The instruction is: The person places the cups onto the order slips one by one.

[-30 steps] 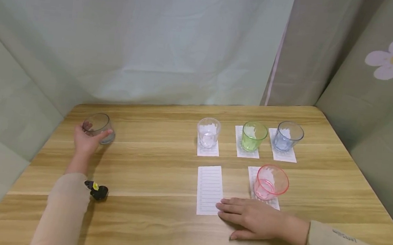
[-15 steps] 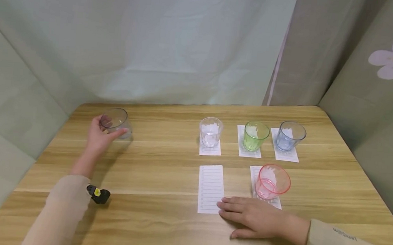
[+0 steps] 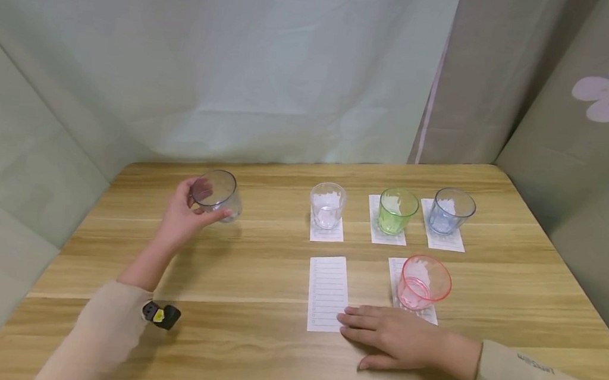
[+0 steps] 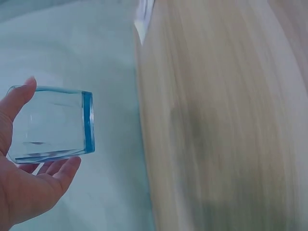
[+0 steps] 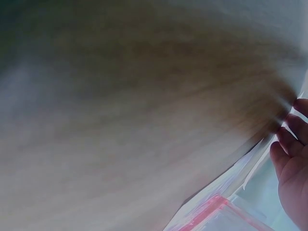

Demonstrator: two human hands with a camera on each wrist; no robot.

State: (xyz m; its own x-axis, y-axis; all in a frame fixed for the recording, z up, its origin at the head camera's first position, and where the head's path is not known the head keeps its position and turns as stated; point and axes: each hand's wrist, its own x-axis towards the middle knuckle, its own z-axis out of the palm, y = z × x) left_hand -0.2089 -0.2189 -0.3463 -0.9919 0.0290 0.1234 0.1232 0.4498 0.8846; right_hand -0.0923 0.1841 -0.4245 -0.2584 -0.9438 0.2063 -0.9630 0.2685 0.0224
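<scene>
My left hand (image 3: 184, 216) grips a smoky grey-blue clear glass (image 3: 231, 199) around its side, thumb on the near side, at the left of the table. In the left wrist view the glass (image 4: 55, 124) sits between the thumb and the fingers, held clear of the wooden surface. My right hand (image 3: 397, 338) lies palm down with straight fingers, its fingertips at the right edge of a lined paper slip (image 3: 327, 296). Just beyond that hand a pink glass (image 3: 423, 286) stands on another slip (image 3: 393, 274). In the right wrist view the fingers (image 5: 288, 142) are extended, near the pink rim (image 5: 207, 211).
Along the back right, a colourless glass (image 3: 327, 207), a green glass (image 3: 396, 212) and a blue glass (image 3: 450, 212) stand on their own paper slips. The wooden table (image 3: 255, 269) meets a pale curtain (image 3: 269, 92) behind. A black wrist camera (image 3: 161, 315) is on my left sleeve.
My left hand has carried the grey-blue glass rightward from the far left, lifting it off the table. My right hand and the other glasses have stayed in place.
</scene>
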